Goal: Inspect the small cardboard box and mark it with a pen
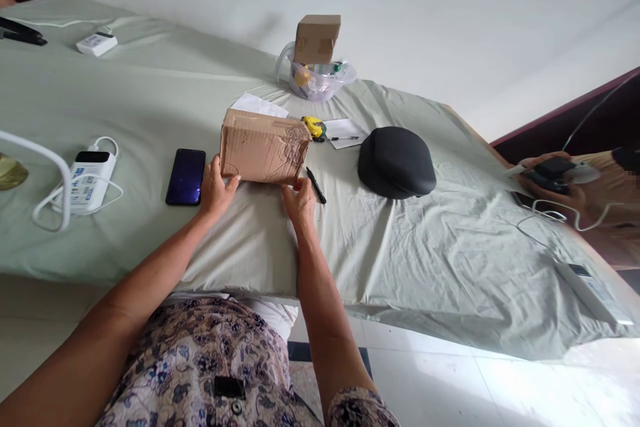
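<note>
A brown cardboard box (264, 147) wrapped in clear tape stands on the bed's pale green sheet (150, 100). My left hand (216, 187) grips its lower left corner, thumb on the front face. At the box's lower right edge my right hand (300, 201) has its fingers curled against the bottom. A black pen (316, 185) lies just right of my right hand. Directly left of my left hand lies a dark phone (186, 176).
A black domed case (397, 161) sits to the right. Behind the box are papers (345, 132), a yellow tape measure (313, 127) and a clear bowl (320, 80) bearing a small carton (317, 39). A white power bank with cables (90, 173) lies left. Another person's hand (555, 180) holds a device at right.
</note>
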The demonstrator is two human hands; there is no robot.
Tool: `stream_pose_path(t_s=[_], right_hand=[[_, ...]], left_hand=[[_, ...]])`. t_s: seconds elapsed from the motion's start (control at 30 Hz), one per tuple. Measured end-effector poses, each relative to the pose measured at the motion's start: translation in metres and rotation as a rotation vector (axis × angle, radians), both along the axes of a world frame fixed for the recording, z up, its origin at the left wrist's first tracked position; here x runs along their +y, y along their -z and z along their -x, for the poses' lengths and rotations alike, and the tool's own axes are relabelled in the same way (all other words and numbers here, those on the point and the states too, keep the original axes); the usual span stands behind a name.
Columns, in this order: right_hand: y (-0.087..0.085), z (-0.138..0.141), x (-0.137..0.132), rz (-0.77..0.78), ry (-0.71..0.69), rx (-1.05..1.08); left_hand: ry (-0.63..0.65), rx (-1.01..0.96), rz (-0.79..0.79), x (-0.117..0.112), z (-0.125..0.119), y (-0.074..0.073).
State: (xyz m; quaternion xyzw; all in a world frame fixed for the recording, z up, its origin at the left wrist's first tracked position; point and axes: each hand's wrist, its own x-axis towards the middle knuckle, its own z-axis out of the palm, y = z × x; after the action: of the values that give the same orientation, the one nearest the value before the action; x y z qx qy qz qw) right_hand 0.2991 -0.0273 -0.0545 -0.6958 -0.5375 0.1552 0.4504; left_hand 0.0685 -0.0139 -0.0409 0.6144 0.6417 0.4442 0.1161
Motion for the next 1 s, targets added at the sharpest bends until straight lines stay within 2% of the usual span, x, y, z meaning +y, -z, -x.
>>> stream_pose_path(t_s=[0.13, 0.3, 0.47, 0.77, 1.0], right_hand=[[0.001, 0.019, -0.007, -0.125, 0.09, -0.086], [0.0, 0.032, -0.011, -0.158, 0.208, -0.133], [-0.003, 0.025, -0.008, -0.181, 0.171, -0.062], [-0.016, 0.007, -0.009, -0.343, 0.117, 0.024], [-0.018, 0.004, -0.01, -0.363, 0.122, 0.068]], left_hand=[[-0.025, 0.017, -0.056, -0.008, -0.01, -0.005], [-0.08, 0.017, -0.05, -0.014, -0.017, -0.009], [-0.059, -0.012, -0.081, -0.011, -0.012, -0.006], [0.011, -0.098, -0.271, -0.001, 0.002, -0.002], [0.005, -0.079, -0.293, -0.001, 0.005, -0.005]])
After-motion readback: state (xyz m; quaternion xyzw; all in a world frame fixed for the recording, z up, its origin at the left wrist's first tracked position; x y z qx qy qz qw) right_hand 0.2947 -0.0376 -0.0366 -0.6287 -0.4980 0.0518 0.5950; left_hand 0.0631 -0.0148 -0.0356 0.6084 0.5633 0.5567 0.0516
